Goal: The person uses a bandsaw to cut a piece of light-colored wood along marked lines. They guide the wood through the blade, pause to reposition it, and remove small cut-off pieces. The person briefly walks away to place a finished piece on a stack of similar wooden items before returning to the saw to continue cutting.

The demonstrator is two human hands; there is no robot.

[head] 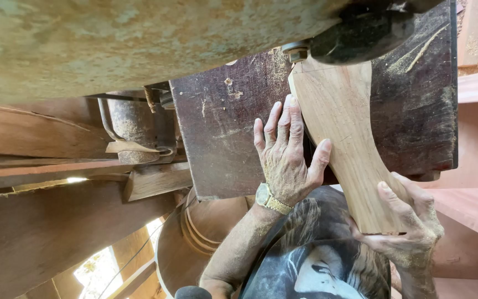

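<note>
Board (345, 138): pale raw wood with fine grain, cut to a curve and waisted in the middle; it lies flat on the dark table, far end under the black guard.
Right hand (410, 227): nearest, dusted with sawdust, curled round the board's near end, thumb on top, fingers wrapped over the edge.
Left hand (286, 155): spread nearly flat, fingers straight along the board's left edge, thumb lying on the wood; it presses and grips nothing.
Watch (269, 199): gold-coloured metal band on the left wrist.
Shirt (316, 260): dark printed cloth, cut off by the lower edge.
Table (222, 127): dark brown slab, scuffed, strewn with sawdust.
Guard (360, 36): black, rounded, covering the board's far tip; what lies under it is hidden.
Machine body (139, 39): big curved casing, mottled green, worn paint, cut off at the top.
Timbers (56, 166): rough reddish beams on the left, partly in shadow.
</note>
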